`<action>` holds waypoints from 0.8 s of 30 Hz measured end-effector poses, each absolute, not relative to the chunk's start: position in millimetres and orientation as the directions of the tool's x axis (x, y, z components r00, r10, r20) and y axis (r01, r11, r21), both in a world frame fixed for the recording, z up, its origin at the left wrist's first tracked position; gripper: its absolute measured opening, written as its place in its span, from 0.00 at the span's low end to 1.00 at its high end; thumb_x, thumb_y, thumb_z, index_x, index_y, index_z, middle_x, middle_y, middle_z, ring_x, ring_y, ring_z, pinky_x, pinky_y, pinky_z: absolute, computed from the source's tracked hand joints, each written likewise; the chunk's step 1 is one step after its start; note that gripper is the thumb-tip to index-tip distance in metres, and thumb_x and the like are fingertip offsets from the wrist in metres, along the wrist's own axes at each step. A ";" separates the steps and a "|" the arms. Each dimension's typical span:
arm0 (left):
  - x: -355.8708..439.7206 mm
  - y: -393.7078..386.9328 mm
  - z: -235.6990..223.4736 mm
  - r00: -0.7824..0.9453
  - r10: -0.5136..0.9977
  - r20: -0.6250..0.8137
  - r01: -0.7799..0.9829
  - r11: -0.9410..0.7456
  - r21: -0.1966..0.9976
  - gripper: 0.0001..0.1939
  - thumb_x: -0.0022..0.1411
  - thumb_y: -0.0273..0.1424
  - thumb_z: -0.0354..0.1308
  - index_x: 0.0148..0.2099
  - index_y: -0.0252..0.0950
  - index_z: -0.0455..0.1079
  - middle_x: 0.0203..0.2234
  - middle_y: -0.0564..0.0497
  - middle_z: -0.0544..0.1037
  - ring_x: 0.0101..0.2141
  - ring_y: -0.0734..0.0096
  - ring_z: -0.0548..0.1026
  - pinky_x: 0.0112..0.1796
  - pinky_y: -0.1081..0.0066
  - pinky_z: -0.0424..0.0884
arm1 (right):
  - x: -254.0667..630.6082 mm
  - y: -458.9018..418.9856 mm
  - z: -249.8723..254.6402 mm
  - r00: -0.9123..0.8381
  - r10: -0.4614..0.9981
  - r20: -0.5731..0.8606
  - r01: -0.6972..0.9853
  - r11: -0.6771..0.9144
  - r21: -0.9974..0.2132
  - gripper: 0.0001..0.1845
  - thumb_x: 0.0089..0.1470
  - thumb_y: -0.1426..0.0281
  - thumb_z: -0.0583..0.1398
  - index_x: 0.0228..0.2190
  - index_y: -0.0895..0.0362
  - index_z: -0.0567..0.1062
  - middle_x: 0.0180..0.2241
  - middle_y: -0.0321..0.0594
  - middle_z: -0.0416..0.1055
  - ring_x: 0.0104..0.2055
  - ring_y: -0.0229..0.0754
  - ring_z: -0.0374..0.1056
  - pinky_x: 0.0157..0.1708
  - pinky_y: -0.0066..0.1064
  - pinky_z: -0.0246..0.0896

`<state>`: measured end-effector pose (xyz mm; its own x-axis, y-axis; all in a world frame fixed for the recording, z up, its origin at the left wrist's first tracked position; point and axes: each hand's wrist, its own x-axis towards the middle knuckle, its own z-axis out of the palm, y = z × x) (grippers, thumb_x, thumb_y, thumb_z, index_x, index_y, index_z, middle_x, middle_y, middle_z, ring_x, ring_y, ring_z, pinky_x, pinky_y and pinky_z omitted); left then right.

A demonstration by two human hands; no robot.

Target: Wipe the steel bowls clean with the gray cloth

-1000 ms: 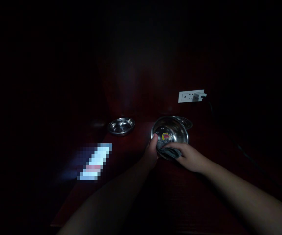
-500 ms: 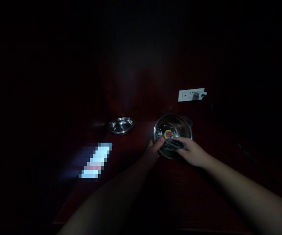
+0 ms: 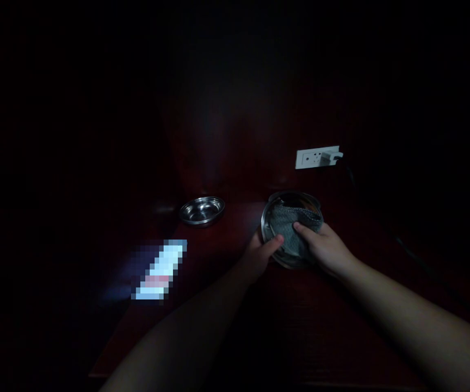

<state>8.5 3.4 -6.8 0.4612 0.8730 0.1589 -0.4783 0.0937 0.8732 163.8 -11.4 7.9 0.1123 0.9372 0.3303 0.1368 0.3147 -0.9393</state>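
In a very dark scene, a shiny steel bowl (image 3: 268, 215) is tilted toward me over a dark red table (image 3: 218, 305). My left hand (image 3: 259, 255) grips the bowl's near left rim, thumb on the inside. My right hand (image 3: 325, 249) presses a grey cloth (image 3: 288, 228) into the bowl, fingers curled on the cloth. The cloth covers most of the bowl's inside. Another steel dish seems to lie behind the bowl, mostly hidden.
A second, shallow steel bowl (image 3: 202, 209) sits on the table to the left. A bright blurred rectangle (image 3: 159, 269) lies near the table's left edge. A white wall socket (image 3: 315, 158) with a plug and dark cable is behind the bowl.
The cloth has moved from the bowl's near rim up into its inside, now hiding the sticker. My right hand followed it inward, and the bowl tilted more toward me.
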 end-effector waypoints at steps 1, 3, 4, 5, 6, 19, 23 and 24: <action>8.4 3.3 -7.0 0.452 0.883 0.127 -0.472 0.116 0.874 0.32 0.49 0.39 0.66 0.55 0.38 0.64 0.50 0.42 0.73 0.49 0.52 0.71 0.49 0.53 0.67 | 166.0 -10.4 7.7 0.174 0.921 0.349 0.147 0.326 -0.934 0.18 0.54 0.58 0.57 0.41 0.56 0.74 0.35 0.43 0.78 0.38 0.49 0.74 0.41 0.41 0.70; 8.4 1.9 -7.2 0.454 0.888 0.075 -0.469 0.167 0.867 0.32 0.50 0.42 0.64 0.56 0.40 0.63 0.50 0.41 0.73 0.48 0.52 0.72 0.46 0.52 0.70 | 171.0 -9.8 8.6 0.318 0.856 0.407 0.197 0.360 -0.912 0.18 0.54 0.58 0.56 0.41 0.57 0.74 0.35 0.44 0.78 0.39 0.51 0.74 0.40 0.42 0.70; 8.7 0.8 -7.3 0.462 0.885 0.063 -0.474 0.186 0.861 0.32 0.51 0.43 0.64 0.56 0.40 0.62 0.50 0.41 0.72 0.48 0.52 0.72 0.45 0.51 0.70 | 172.9 -10.5 9.7 0.387 0.802 0.456 0.244 0.388 -0.889 0.17 0.54 0.59 0.56 0.40 0.57 0.74 0.36 0.44 0.77 0.40 0.52 0.73 0.41 0.42 0.70; 9.1 -0.4 -7.5 0.473 0.879 0.059 -0.478 0.201 0.855 0.32 0.51 0.43 0.63 0.57 0.41 0.61 0.51 0.41 0.72 0.48 0.52 0.72 0.44 0.51 0.71 | 173.9 -12.0 10.9 0.419 0.753 0.507 0.312 0.405 -0.860 0.16 0.54 0.60 0.56 0.39 0.57 0.74 0.38 0.45 0.77 0.42 0.53 0.73 0.42 0.43 0.69; 9.7 -1.6 -7.9 0.483 0.873 0.065 -0.483 0.204 0.851 0.32 0.52 0.43 0.62 0.57 0.42 0.61 0.51 0.41 0.72 0.47 0.52 0.73 0.44 0.51 0.71 | 173.6 -14.2 11.8 0.423 0.712 0.560 0.386 0.417 -0.823 0.15 0.54 0.62 0.56 0.38 0.57 0.74 0.40 0.46 0.76 0.43 0.53 0.72 0.44 0.44 0.68; 11.2 4.1 -17.0 0.404 0.903 0.149 -0.530 0.098 0.842 0.35 0.49 0.45 0.64 0.57 0.43 0.60 0.53 0.43 0.69 0.50 0.53 0.71 0.47 0.53 0.69 | 156.5 -30.7 3.6 -0.440 0.806 0.396 0.481 0.585 -0.653 0.15 0.60 0.65 0.51 0.45 0.54 0.71 0.38 0.42 0.75 0.37 0.45 0.71 0.40 0.37 0.68; 13.0 3.0 -13.6 0.341 0.928 0.149 -0.557 0.072 0.827 0.35 0.48 0.45 0.65 0.56 0.41 0.62 0.52 0.42 0.70 0.52 0.52 0.69 0.51 0.53 0.66 | 159.4 -30.1 6.4 -0.480 0.799 0.362 0.525 0.592 -0.611 0.14 0.60 0.64 0.51 0.43 0.54 0.71 0.36 0.41 0.74 0.36 0.45 0.71 0.39 0.36 0.68; 13.2 3.0 -13.0 0.324 0.934 0.150 -0.561 0.062 0.826 0.35 0.48 0.44 0.65 0.56 0.40 0.62 0.52 0.43 0.70 0.53 0.52 0.68 0.51 0.53 0.65 | 159.5 -30.4 7.8 -0.493 0.796 0.351 0.532 0.595 -0.602 0.14 0.60 0.64 0.51 0.42 0.54 0.72 0.36 0.41 0.74 0.36 0.45 0.71 0.39 0.36 0.67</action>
